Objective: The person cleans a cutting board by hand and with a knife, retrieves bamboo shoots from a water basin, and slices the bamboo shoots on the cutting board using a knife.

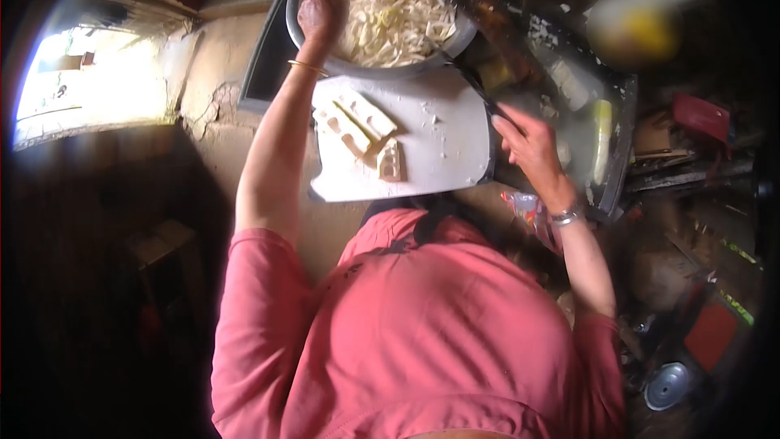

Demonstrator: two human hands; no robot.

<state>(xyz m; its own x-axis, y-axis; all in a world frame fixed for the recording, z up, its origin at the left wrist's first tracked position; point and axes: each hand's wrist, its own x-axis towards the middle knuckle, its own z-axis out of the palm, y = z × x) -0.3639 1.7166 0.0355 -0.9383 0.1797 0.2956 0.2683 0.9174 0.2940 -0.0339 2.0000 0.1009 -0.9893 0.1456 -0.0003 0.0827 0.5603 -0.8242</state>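
My right grip [532, 145] is closed around the handle of a knife [470, 80], whose blade slants away from it toward the rim of the basin [294, 20]; holding it so presumably keeps my fingers clear of the edge. My left grip [318, 16] is at the basin's left side, just beside the pale strips [394, 8]; its fingers curl partly out of sight, so I cannot tell how far they close or whether they hold any. Between my grips and nearer my body lies the white board [443, 167], bearing chambered pale pieces [390, 158], probably placed for reach by both. Right of my right grip, a long pale-green piece [601, 142] lies apart.
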